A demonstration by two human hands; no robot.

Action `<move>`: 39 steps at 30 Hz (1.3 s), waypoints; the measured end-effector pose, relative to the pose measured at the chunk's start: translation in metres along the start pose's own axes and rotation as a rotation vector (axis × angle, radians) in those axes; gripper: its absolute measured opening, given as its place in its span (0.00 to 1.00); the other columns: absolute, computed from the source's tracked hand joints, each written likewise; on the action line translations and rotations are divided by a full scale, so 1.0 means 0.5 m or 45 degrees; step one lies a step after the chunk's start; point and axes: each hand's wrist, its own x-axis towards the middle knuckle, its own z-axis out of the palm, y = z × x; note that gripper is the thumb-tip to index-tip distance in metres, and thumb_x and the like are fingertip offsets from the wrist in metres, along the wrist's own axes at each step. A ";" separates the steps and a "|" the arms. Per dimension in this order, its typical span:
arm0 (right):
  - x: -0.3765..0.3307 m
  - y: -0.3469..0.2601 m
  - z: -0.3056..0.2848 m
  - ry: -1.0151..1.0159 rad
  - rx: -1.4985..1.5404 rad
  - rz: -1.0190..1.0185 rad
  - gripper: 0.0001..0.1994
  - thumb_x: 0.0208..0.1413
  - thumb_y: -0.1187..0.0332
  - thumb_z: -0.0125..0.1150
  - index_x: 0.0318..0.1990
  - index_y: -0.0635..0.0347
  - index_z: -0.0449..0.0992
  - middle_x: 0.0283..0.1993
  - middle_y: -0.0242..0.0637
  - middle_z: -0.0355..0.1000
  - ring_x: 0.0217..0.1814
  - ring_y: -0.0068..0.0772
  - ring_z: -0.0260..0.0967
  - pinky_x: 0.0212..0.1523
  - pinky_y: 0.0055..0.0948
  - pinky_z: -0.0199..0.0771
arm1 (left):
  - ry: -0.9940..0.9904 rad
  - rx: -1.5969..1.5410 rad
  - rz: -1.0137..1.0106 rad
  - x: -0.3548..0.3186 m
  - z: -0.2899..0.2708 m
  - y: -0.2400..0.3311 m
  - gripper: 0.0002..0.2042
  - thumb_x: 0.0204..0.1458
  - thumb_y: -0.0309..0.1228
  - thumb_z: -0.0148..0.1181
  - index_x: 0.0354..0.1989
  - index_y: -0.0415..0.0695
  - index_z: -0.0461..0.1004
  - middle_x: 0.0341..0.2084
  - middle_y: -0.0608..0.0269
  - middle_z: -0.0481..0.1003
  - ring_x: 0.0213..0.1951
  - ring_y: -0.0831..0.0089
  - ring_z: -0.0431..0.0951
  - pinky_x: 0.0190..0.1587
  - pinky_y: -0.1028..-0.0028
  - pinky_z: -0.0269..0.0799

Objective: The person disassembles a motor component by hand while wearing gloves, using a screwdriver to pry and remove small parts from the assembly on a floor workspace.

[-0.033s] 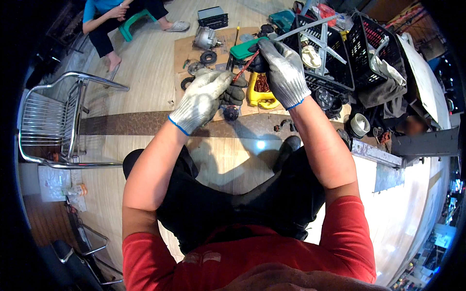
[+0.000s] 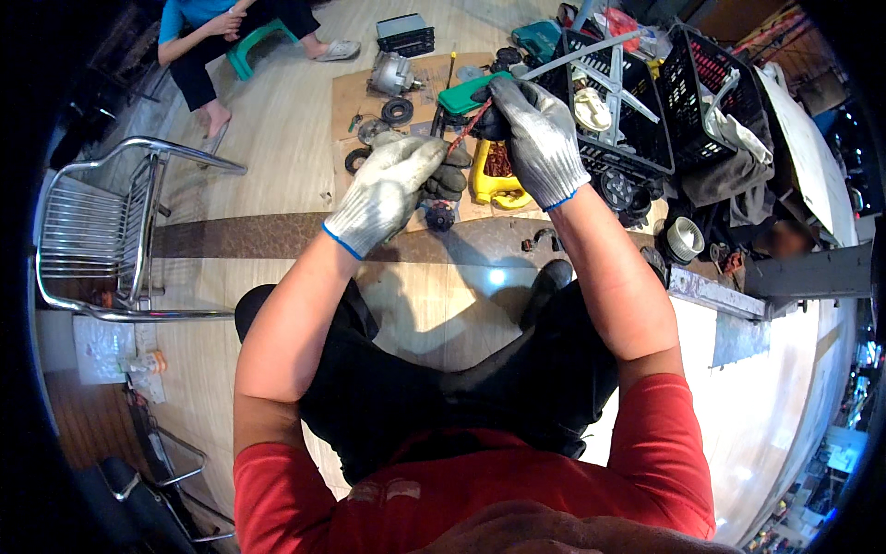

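Note:
Both my hands wear whitish knitted gloves with dark grey fingers and blue cuff edges. A thin, reddish twisted strand (image 2: pixel 470 127) runs at a slant between them. Its lower end is pinched by my left hand (image 2: pixel 406 175), and its upper end by my right hand (image 2: pixel 535 129). Whether it is wire or cord I cannot make out. Below the strand, a cut yellow plastic container (image 2: pixel 482 180) holds reddish-brown strands (image 2: pixel 499 159). A green case (image 2: pixel 461 94) lies just beyond my right fingers. Near my left hand sits a small dark round part (image 2: pixel 439 216).
Flattened cardboard (image 2: pixel 349 88) bears a metal motor (image 2: pixel 392 74) and a black ring (image 2: pixel 397 111). Black crates (image 2: pixel 678 88) of parts stand at right. A metal chair (image 2: pixel 138 231) is at left. Another person sits on a green stool (image 2: pixel 254 44) at the far left.
My left hand has shifted very slightly to the right. The strand stays pinched between both hands.

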 end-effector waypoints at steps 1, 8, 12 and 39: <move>0.000 0.003 -0.006 0.023 -0.034 -0.005 0.14 0.63 0.59 0.58 0.34 0.62 0.80 0.24 0.26 0.68 0.26 0.17 0.61 0.28 0.22 0.61 | -0.047 -0.007 -0.091 0.000 0.013 0.027 0.17 0.65 0.38 0.53 0.50 0.36 0.77 0.36 0.54 0.81 0.38 0.66 0.81 0.43 0.71 0.76; -0.001 0.009 0.004 0.031 -0.379 -0.150 0.18 0.62 0.57 0.57 0.38 0.67 0.79 0.28 0.46 0.74 0.30 0.37 0.69 0.36 0.34 0.69 | 0.073 1.457 0.952 -0.020 0.002 0.026 0.08 0.58 0.26 0.54 0.43 0.43 0.78 0.41 0.51 0.78 0.40 0.52 0.80 0.43 0.63 0.77; -0.001 0.015 0.006 0.007 -0.509 -0.265 0.18 0.61 0.57 0.56 0.37 0.66 0.80 0.31 0.49 0.75 0.32 0.43 0.72 0.37 0.36 0.69 | 0.167 1.552 0.974 -0.024 0.009 0.019 0.06 0.57 0.26 0.56 0.39 0.41 0.78 0.38 0.52 0.78 0.39 0.54 0.80 0.40 0.63 0.76; 0.019 0.006 -0.018 -0.217 -0.326 0.054 0.18 0.61 0.57 0.62 0.38 0.70 0.80 0.27 0.33 0.74 0.28 0.19 0.67 0.30 0.26 0.68 | 0.217 1.164 0.585 -0.017 0.039 0.038 0.10 0.60 0.34 0.57 0.34 0.41 0.79 0.27 0.48 0.78 0.34 0.50 0.79 0.37 0.58 0.74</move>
